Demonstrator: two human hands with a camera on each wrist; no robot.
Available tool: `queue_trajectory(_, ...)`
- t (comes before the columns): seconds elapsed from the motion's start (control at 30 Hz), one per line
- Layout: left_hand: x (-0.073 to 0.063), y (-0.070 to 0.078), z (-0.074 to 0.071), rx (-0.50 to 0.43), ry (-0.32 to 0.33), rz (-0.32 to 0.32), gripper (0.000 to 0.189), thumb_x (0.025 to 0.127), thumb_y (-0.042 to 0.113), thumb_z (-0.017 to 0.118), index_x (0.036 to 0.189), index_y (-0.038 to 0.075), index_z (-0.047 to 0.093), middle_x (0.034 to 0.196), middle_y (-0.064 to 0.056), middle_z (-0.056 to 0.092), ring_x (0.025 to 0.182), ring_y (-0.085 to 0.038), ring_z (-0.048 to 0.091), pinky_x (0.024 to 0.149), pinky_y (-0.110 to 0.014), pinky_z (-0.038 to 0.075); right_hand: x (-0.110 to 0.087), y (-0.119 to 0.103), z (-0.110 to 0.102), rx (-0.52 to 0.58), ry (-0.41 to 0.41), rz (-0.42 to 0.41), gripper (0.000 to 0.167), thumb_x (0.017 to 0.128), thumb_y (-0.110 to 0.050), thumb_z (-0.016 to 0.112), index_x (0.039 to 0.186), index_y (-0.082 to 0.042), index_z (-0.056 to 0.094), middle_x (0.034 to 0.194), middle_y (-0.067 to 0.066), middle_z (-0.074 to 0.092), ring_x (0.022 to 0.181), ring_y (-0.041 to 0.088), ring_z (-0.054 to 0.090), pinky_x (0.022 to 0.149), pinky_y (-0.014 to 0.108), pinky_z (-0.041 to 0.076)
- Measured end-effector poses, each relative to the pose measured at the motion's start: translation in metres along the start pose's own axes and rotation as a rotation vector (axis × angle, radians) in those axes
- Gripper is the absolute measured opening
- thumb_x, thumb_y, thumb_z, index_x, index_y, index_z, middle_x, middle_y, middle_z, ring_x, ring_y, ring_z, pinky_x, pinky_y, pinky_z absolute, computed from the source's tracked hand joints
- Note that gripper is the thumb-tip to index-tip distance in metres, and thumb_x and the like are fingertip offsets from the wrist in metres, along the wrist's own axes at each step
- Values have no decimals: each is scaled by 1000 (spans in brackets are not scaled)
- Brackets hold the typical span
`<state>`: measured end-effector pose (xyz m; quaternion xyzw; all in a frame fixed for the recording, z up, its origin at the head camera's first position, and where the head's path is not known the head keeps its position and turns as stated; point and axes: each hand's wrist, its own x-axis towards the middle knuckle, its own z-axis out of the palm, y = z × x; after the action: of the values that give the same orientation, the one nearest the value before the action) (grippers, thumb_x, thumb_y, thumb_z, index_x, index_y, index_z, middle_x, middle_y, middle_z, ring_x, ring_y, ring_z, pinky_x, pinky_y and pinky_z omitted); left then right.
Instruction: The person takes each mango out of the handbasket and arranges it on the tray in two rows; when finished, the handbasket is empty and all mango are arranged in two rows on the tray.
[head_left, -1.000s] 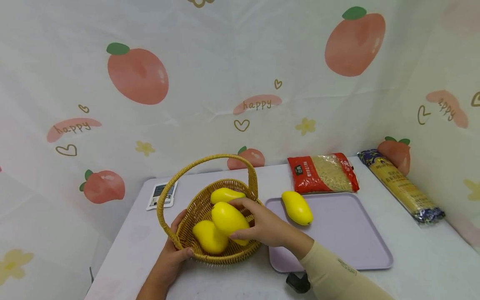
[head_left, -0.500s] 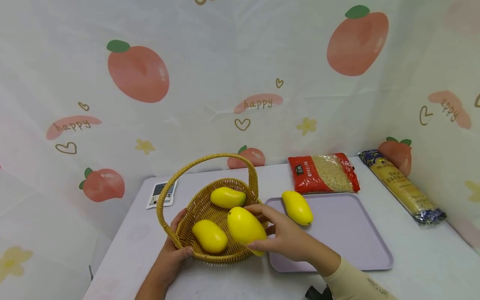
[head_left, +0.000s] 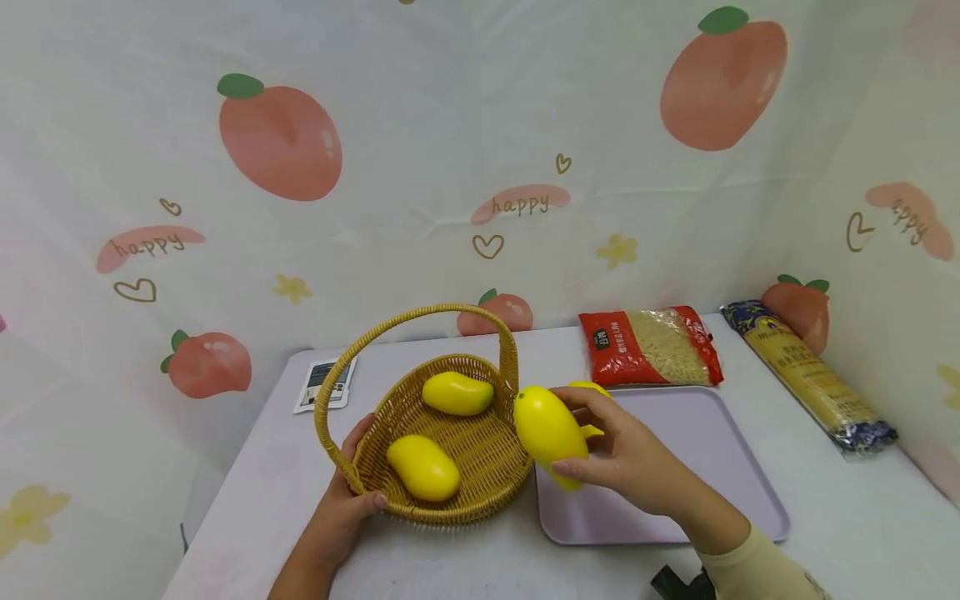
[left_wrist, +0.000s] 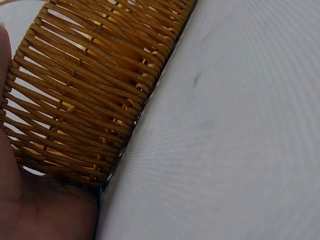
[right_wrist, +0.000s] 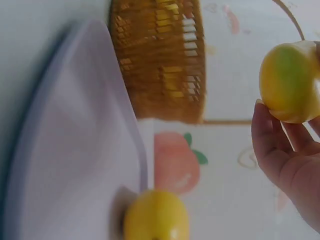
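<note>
Pinching a yellow mango (head_left: 550,427) btwn thumb & fingers, the R hand (head_left: 633,462) holds it clear of the wicker basket (head_left: 483,446), just R of its rim & nr the L edge of the lilac tray (head_left: 716,467), w/ a 2nd mango (right_wrist: 157,217) on the tray, partly hidden in head view. L hand (head_left: 345,512) grips the basket's L side, thumb at the rim, fingers round the outside; two more mangoes (head_left: 424,468) lie apart inside.

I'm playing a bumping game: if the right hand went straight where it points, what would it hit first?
Probably the basket, with the held mango leading; depth is unclear, so it might pass above.
</note>
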<state>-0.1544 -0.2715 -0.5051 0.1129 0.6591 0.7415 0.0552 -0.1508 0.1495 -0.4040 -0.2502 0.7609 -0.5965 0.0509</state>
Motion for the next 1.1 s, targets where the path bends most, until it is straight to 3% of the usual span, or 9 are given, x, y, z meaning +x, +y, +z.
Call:
queue_trajectory(0.17, 0, -1, -1, -9, -2, 5, 113, 90, 14, 91, 176, 28, 18, 178, -9, 19, 159, -27, 27, 118, -24, 34, -5, -3, -19, 16, 68, -3, 70, 95, -8, 85, 156, -9, 51, 139, 18, 59, 115, 41, 62, 86, 40, 63)
queue_trajectory(0.5, 0, -1, 0, -22, -13, 5, 113, 91, 17, 91, 176, 28, 17, 178, -10, 18, 159, -27, 27, 118, -26, 36, -10, -3, -57, -119, 209, 64, 74, 99, -15, 83, 162, -11, 44, 140, 18, 58, 121, 41, 61, 88, 32, 61)
queue_trajectory(0.83, 0, 0, -1, -4, -10, 9, 113, 91, 17, 91, 176, 28, 17, 178, -9, 20, 160, -29, 26, 118, -24, 34, -12, 9, -83, -132, 269, 88, 75, 102, -17, 80, 166, -13, 40, 149, 16, 52, 128, 42, 54, 87, 30, 61)
queue_trajectory(1.1, 0, 1, 0, -2, -3, 0, 113, 91, 17, 91, 175, 29, 17, 178, -9, 21, 160, -29, 26, 118, -24, 34, -14, 20, -99, -151, 305, 100, 76, 105, -16, 76, 169, -10, 35, 157, 22, 42, 134, 52, 51, 88, 22, 57)
